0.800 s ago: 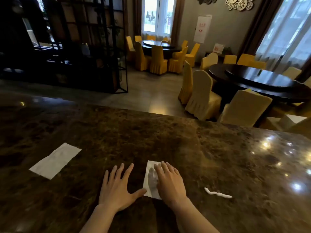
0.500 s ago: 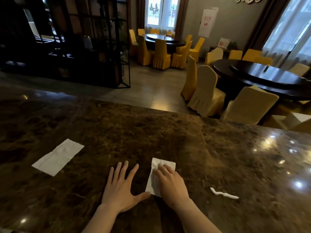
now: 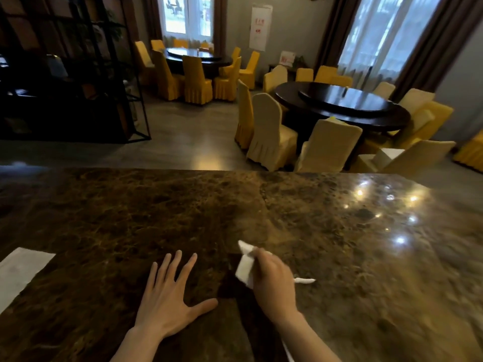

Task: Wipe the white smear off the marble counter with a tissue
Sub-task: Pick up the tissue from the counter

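Observation:
On the dark brown marble counter (image 3: 261, 205), my right hand (image 3: 274, 279) is closed around a crumpled white tissue (image 3: 245, 267), lifted a little off the surface. The tissue sticks out to the left of and above my fingers. Just right of that hand lies the thin white smear (image 3: 305, 280); its left end is hidden behind my hand. My left hand (image 3: 170, 296) rests flat on the counter with its fingers spread, holding nothing.
A second flat white tissue (image 3: 21, 273) lies at the counter's left edge of view. Beyond the counter's far edge stand round dark tables (image 3: 339, 103) with yellow-covered chairs (image 3: 271, 134) and a black metal shelf frame (image 3: 78, 74).
My right hand has gathered the flat tissue off the counter, crumpled it and moved right toward the smear. The left hand stays flat. The view has shifted right.

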Tool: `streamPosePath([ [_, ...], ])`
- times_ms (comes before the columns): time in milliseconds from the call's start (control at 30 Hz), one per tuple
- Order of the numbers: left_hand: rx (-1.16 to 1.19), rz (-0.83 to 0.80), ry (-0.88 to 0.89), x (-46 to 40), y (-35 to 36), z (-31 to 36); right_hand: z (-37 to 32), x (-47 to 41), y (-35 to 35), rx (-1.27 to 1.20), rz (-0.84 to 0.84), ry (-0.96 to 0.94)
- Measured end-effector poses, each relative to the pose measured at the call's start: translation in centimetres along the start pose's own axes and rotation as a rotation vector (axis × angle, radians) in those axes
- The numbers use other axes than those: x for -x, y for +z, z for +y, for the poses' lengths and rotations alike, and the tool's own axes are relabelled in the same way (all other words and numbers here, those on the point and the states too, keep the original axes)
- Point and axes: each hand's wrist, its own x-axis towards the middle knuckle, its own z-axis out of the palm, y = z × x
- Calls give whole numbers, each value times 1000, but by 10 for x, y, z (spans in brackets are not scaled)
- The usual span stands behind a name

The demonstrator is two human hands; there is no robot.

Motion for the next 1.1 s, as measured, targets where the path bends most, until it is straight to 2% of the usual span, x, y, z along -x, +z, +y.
streamPosePath([
  [67,13,-12,27,-6,2,14,22,3,-31,21,119,124],
  [200,18,-13,84,-20,10,49,74,18,-70,124,148,314],
  [367,-38,-48,142,-26,25,78,90,40,-48,106,-129,277],
  [500,-83,-67,154,-23,27,77,78,46,-19,215,-356,61],
  [600,-108,-75,166,-22,24,77,72,46,-7,297,-424,3],
  [700,-121,-97,173,-21,23,76,79,41,-6,359,-395,52],
  [833,-123,-112,172,-20,21,76,117,34,-31,435,-268,317],
  [933,-118,-116,171,-20,21,77,129,38,-42,438,-234,460],
  [1000,-122,-115,169,-20,21,77,120,38,-36,410,-230,446],
  [1100,-112,-103,167,-20,21,78,94,42,-18,344,-303,215],
])
